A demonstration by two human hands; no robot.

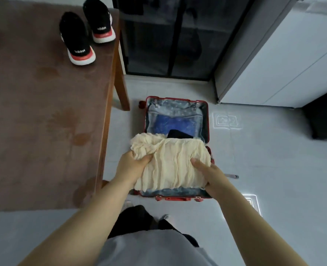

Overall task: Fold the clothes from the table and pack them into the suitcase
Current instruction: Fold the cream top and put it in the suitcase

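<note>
With the left hand (132, 164) and right hand (209, 174) both gripping the folded cream garment (170, 162) over the near half of the open suitcase (206, 120), lowering it level should keep its folds intact.

Pale tiled floor (254, 150), dark glass-fronted cabinet (168, 39), white cupboard (283, 64)

Single head-worn wide-angle view, no second view to share scene with. Camera looked forward and steeply down from standing height. Wearer's own grey top and both forearms entered from 6 o'clock. Open red hard-shell suitcase (206, 120) lay on pale floor near frame centre, close below. Brown cloth-covered wooden table (43, 112) filled 9 to 11 o'clock. Dark glass-fronted cabinet (168, 41) stood at 12 o'clock, white cupboard (283, 70) at 2 o'clock. Edges bowed by lens.
</note>
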